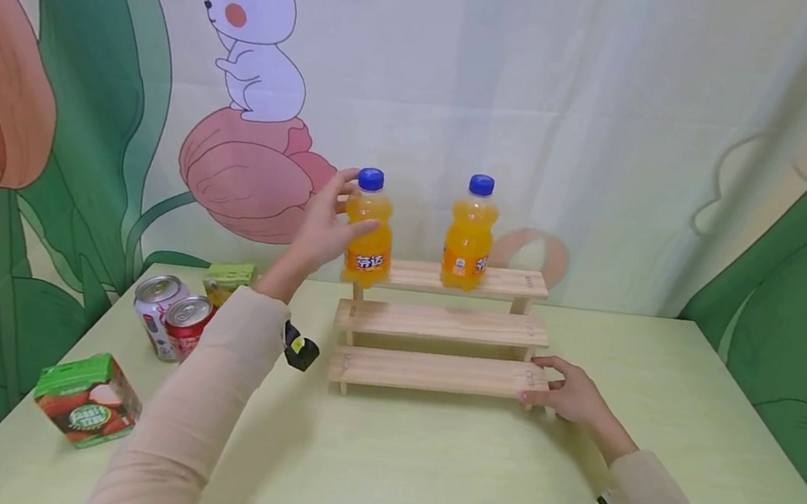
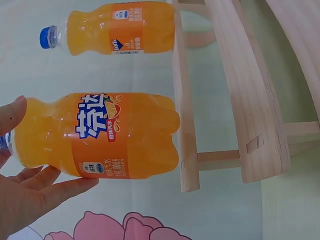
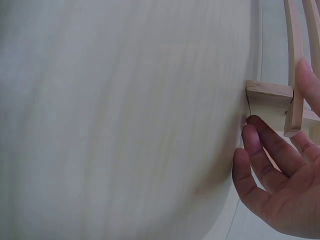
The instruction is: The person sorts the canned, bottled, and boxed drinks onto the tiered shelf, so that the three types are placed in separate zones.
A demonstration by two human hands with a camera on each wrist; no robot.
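While the left hand [image 1: 327,230] grasps an orange bottle [image 1: 371,251] round its upper part, apparently to keep it upright at the left edge of the wooden rack's top tier [image 1: 414,274] (seating unclear), the right hand [image 1: 571,392] pinches the right edge of the bottom tier [image 1: 434,371], presumably to steady it. Between that bottle and the top tier's right edge stands a second bottle [image 1: 469,239], unheld. Toward the left edge of the surface [image 1: 422,473] sit two cans [image 1: 188,314] and two cartons [image 1: 88,402], probably set apart for room.

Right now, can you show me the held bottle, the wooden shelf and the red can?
Held bottle [image 2: 101,136]: left wrist view, on its label.
Wooden shelf [image 1: 442,324]: head view, on its middle step.
Red can [image 1: 185,334]: head view, on its side.
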